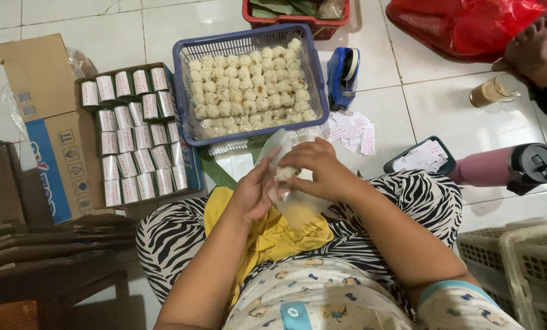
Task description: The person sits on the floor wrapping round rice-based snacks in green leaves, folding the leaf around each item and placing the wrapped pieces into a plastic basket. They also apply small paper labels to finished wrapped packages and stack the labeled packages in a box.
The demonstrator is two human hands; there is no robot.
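right now both hands work together over the lap: the left hand (254, 194) cups a clear plastic bag (298, 205) from below, fingers curled on it, while the right hand (317, 168) pinches a small dumpling (285, 173) at the bag's mouth. better to keep the mouth spread and seat the piece gently. more dumplings fill the blue basket (184, 91) just ahead, beside wrapped rolls in a cardboard box (41, 79).

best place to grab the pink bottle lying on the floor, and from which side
Grip the pink bottle around the middle of its pink body, coming down from above. It lies on its side on the white tiles, so the round barrel is exposed on top. The black cap at its right end is bulkier and has a latch, a poorer hold. The right hand is nearest it.
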